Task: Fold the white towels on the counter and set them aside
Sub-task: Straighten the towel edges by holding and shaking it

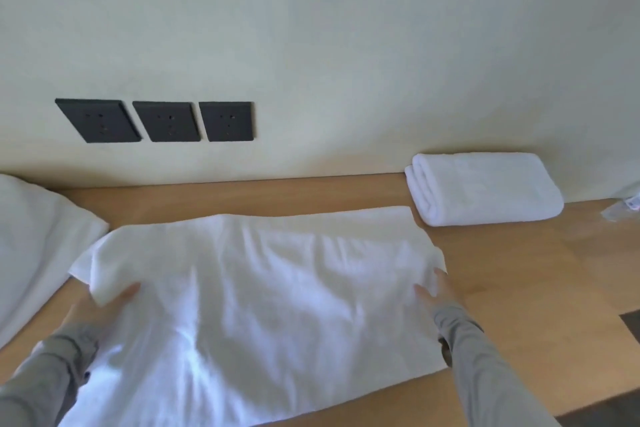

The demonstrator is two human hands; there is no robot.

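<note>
Left grip clasps the left edge of the spread towel, thumb on top; right grip meets its right edge, hold too blurred to tell; it lies on the table; uneven pulling could skew the fold.

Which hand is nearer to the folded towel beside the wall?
Right. The right hand rests at the right edge of the spread towel, near the folded towel; the left hand is at the opposite edge.

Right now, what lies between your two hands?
Only the spread towel, rumpled, flat on the counter. The left hand is at its left edge, the right hand at its right edge. The head view shows this.
</note>
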